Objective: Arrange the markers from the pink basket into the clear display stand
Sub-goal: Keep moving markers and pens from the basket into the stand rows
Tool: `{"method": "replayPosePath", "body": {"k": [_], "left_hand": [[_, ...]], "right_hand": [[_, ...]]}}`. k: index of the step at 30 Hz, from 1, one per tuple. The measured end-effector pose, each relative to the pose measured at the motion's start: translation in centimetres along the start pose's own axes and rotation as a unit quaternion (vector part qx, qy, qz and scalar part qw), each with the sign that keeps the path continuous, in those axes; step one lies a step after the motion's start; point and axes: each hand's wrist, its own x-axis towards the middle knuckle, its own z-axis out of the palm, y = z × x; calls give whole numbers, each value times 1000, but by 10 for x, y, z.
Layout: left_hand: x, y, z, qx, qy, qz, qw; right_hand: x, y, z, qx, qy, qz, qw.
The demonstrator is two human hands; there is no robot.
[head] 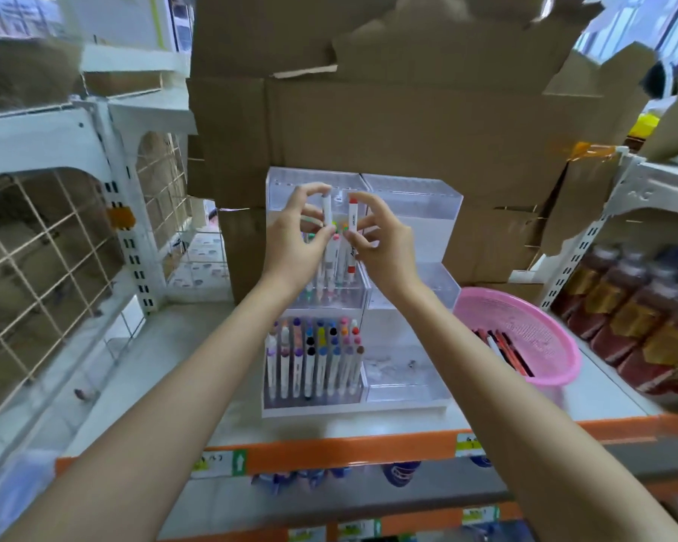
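item 1. left hand (292, 238): fingers curled, pinching a white marker (326, 208) held upright above the middle tier of the stand.
item 2. right hand (382, 238): fingers curled, pinching a red-capped marker (352, 233), upright, just beside the white one.
item 3. clear display stand (419, 205): stepped, on the shelf (165, 346), two columns wide. the left front tier holds a packed block of upright markers (314, 357) with mixed cap colours. the left middle tier holds a few more, partly hidden behind the hands. how the right column's tiers are filled cannot be told.
item 4. pink basket (541, 326): on the shelf just right of the stand, with loose markers (505, 352) lying in its bottom, mostly red and black.
item 5. cardboard boxes (408, 123): stacked behind the stand.
item 6. bottles (642, 318): dark, in rows on the far right.
item 7. wire grid (36, 248): on the left.
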Motion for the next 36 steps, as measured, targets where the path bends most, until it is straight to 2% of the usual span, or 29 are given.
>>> {"method": "replayPosePath", "body": {"k": [5, 10, 18, 25, 36], "left_hand": [[8, -2, 20, -23, 2, -4, 1000], [15, -7, 27, 1, -12, 13, 1000], [16, -14, 32, 110, -14, 117, 987], [10, -21, 34, 123, -42, 84, 988], [12, -22, 34, 165, -65, 91, 980]], "right_hand": [[4, 12, -5, 2, 18, 13, 1000], [7, 13, -6, 12, 12, 1, 1000], [9, 19, -3, -8, 7, -33, 999], [4, 26, -4, -8, 6, -42, 999], [4, 34, -5, -7, 12, -40, 999]]}}
